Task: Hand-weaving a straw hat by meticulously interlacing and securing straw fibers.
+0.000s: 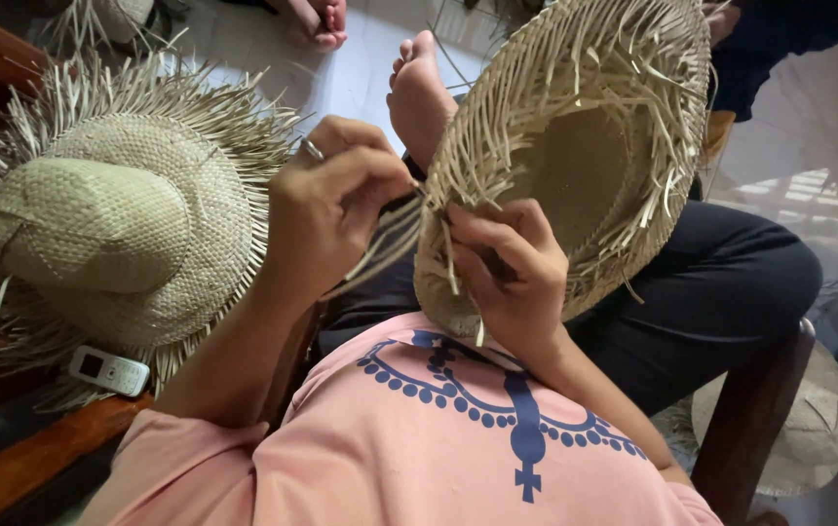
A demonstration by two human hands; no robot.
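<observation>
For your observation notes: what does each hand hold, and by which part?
The right hand grips the unfinished straw hat by its brim edge; the left hand pinches loose straw strands between its fingers.

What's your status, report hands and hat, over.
Left hand pinching loose straw strands at the brim. Right hand gripping the unfinished straw hat by its rim, held upside down over the lap. Finished hat and small phone alongside, apart.
</observation>
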